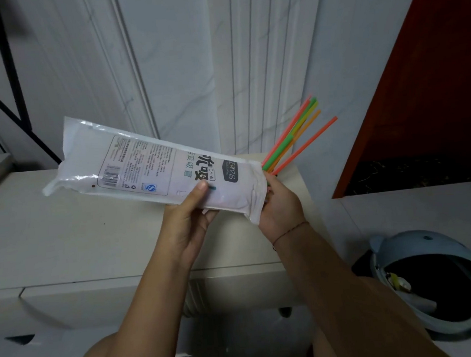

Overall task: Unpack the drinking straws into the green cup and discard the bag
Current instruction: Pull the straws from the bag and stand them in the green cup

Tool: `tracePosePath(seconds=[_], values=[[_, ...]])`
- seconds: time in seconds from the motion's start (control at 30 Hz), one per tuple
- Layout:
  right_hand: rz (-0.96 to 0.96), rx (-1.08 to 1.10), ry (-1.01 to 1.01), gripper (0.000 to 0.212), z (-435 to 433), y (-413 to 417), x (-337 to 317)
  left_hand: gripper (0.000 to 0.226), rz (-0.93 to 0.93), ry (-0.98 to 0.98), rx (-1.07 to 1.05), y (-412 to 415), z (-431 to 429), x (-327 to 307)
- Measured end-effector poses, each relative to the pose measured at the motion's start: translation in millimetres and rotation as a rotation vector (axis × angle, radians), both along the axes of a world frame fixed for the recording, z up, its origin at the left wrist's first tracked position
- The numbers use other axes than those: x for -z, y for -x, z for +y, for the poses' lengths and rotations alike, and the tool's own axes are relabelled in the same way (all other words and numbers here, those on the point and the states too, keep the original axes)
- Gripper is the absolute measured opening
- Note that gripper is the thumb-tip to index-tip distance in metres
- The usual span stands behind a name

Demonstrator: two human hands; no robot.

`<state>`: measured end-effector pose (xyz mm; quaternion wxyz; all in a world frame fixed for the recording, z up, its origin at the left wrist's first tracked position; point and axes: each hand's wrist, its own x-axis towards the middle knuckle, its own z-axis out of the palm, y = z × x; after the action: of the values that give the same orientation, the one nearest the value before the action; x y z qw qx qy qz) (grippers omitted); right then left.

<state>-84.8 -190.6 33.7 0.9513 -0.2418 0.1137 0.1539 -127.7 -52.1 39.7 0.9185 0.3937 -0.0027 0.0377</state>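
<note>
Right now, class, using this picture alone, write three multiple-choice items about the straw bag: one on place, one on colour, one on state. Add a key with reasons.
1. Where is the bin?
A. lower right on the floor
B. on the cabinet
C. upper left

2. Which colour shows among the straws?
A. black
B. green
C. white

3. How is the bag held?
A. lying flat on the cabinet
B. in the air, by both hands
C. inside the bin

Key: 1 A, it sits beside the right forearm; 2 B, a green straw pokes out; 3 B, left hand and right hand grip it.
</note>
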Motion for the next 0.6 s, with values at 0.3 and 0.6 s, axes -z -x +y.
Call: tracePosePath(seconds=[0.3, 0.6], values=[[-0.214, 0.117, 0.789, 0.022, -14.0, 14.2, -8.8, 0.039, 0.214, 0.278, -0.078, -6.0, 11.4, 16.5], [-0.405, 0.132, 0.978, 0.014, -12.3, 17.0, -3.8, 0.021, 0.234, 0.362, -0.068, -6.1, 4.7, 16.9]])
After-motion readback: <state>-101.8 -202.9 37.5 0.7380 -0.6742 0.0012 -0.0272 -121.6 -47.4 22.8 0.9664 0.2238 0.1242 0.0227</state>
